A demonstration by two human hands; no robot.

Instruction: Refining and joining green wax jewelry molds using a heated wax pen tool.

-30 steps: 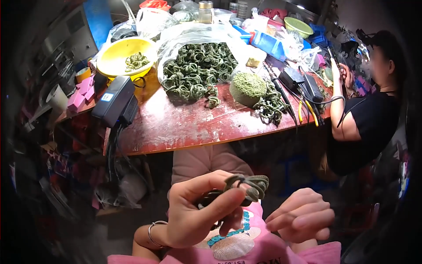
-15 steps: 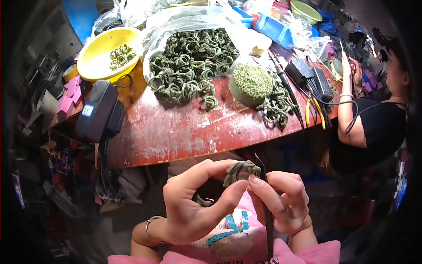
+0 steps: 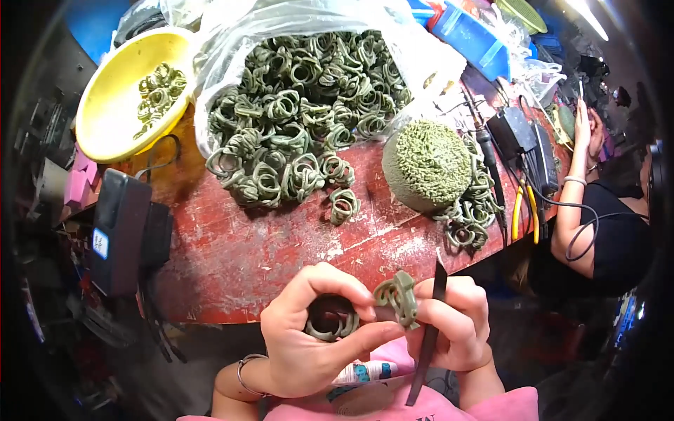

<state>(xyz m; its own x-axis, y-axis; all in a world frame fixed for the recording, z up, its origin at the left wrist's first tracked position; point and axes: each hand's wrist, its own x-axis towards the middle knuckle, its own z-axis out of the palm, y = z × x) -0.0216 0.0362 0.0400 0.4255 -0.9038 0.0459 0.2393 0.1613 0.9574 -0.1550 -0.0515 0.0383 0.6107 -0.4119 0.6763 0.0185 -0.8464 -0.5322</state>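
Note:
My left hand (image 3: 298, 337) pinches a green wax ring (image 3: 399, 298) between thumb and fingertips, just above my lap. Curled inside the same hand is a second green ring (image 3: 347, 328). Closed around a thin, flat, dark knife (image 3: 424, 358), my right hand (image 3: 456, 323) keeps its pointed tip upward, and its fingers touch the right side of the pinched ring. Ahead on the table lies a big heap of similar green rings (image 3: 284, 105), spilling from a clear plastic bag (image 3: 205, 116). One loose ring (image 3: 344, 205) sits at the heap's near edge.
A yellow bowl (image 3: 98, 105) with several rings stands at left, near a black box-shaped device (image 3: 116, 231). Right of the heap are a rough green cylinder (image 3: 430, 165), more rings (image 3: 472, 221) and yellow-handled pliers (image 3: 518, 214). Another person (image 3: 604, 217) works at far right.
The view has shifted, bringing the table nearer. The pinched ring has turned and moved slightly down and right. The knife tilts more, its lower end swinging left.

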